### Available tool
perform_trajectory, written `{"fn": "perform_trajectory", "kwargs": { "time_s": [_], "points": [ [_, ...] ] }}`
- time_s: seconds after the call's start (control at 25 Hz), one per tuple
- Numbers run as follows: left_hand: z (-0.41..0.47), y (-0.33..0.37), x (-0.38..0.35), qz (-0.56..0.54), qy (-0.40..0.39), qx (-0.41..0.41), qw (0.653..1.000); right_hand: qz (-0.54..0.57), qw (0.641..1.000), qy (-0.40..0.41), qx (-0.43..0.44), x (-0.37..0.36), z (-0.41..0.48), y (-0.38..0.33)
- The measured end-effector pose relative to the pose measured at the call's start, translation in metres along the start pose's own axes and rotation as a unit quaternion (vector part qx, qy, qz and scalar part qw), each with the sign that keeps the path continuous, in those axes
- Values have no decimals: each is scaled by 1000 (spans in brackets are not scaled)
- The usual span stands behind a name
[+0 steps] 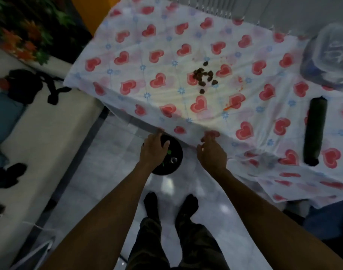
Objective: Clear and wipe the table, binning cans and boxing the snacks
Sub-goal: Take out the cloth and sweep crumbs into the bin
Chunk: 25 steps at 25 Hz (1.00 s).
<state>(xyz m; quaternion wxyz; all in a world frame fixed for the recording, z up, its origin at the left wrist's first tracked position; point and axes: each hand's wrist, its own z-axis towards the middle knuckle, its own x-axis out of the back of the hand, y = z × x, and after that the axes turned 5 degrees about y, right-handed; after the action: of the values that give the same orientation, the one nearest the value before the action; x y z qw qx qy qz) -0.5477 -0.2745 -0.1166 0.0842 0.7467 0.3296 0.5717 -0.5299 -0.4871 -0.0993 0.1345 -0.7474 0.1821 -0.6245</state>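
Observation:
A table under a white cloth with red hearts (166, 55) fills the upper middle. A small pile of brown snack pieces (203, 76) lies on it near the centre. At the far right stands a clear plastic box (330, 55) with things inside. A black round bin (171, 164) stands on the floor just below the table's near edge, and a can top (174, 160) shows inside it. My left hand (154, 150) hovers over the bin, thumb spread, with nothing seen in it. My right hand (211, 152) is at the cloth's near edge with its fingers loosely curled and nothing in them.
A dark rolled bundle (314, 131) lies on the cloth at the right. Orange smears (230, 107) mark the cloth near the snacks. A pale sofa (40, 133) with a black bag (24, 85) runs along the left. My feet (170, 205) stand on the white tiled floor.

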Motion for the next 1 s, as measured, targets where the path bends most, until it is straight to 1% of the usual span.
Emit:
{"fn": "perform_trajectory", "kwargs": {
  "time_s": [0.12,0.2,0.36,0.52,0.68,0.8,0.88,0.96,1.0],
  "points": [
    [7,-26,-20,-6,-20,14,1000,2,999,-28,-34,-42,-10,4],
    [13,-57,-46,-13,-41,31,999,16,996,-58,-70,-87,-22,14],
    [24,-147,-114,-6,-92,89,992,12,984,-130,-121,-183,-30,35],
    [57,-229,-185,8,-112,134,985,2,977,-154,-150,-278,-10,65],
    [101,-272,-235,11,-90,147,985,11,971,-159,-179,-347,17,98],
    [124,-295,-260,47,-71,145,986,65,953,-147,-258,-388,32,113],
    [135,-303,-270,63,-51,128,988,102,943,-136,-287,-407,37,118],
    [144,-306,-276,41,-28,115,992,118,943,-127,-285,-419,39,123],
    [147,-306,-278,6,-17,116,993,123,942,-128,-284,-424,40,124]
  ]
}}
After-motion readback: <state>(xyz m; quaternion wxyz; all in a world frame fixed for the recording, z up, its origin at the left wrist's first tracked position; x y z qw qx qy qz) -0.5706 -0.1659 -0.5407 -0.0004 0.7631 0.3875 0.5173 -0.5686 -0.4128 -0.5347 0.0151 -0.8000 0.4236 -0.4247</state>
